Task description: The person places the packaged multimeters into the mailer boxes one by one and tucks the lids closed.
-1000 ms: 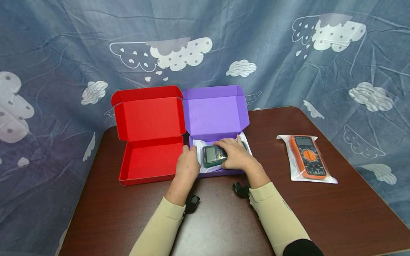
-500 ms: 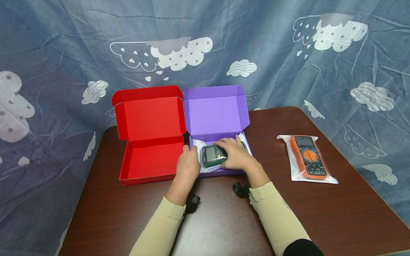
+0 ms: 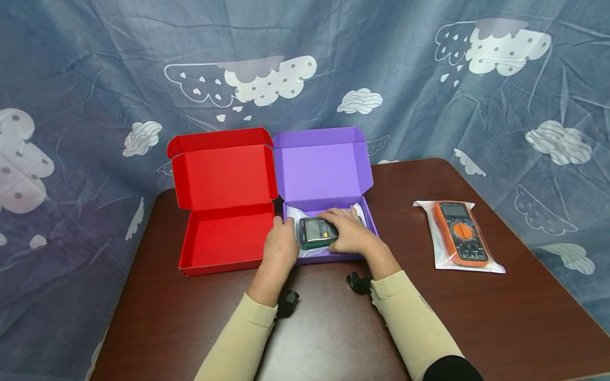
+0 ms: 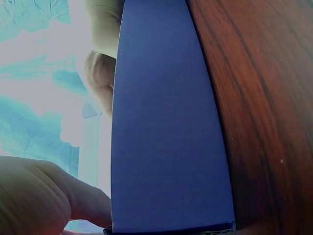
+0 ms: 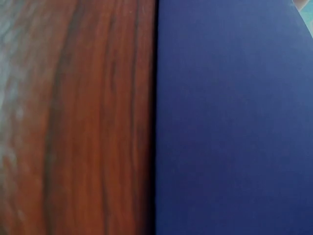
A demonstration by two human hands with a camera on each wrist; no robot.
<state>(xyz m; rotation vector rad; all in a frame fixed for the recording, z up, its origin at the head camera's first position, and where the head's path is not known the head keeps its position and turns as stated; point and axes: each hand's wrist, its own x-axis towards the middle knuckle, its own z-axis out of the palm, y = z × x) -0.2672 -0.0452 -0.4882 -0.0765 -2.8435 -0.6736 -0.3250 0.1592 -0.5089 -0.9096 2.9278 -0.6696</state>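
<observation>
Green meter [image 3: 317,233] in purple box [image 3: 321,172], gripped by R hand [image 3: 351,233]; box's left side pinched by L hand [image 3: 280,243]; box should be steadied there, meter held level, & loose white bag [image 3: 293,212] edges tucked in w/o force.

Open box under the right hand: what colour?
The box is purple, clearest in the head view; wrist views look bluer.

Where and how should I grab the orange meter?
Probably across the middle of the orange meter, gripping both long sides from above, with your right hand, the nearer one, once it's off the green meter. The orange one lies flat, face up, longer than wide. Avoid pulling by the bag: its edges stick out past it and look loose.
</observation>
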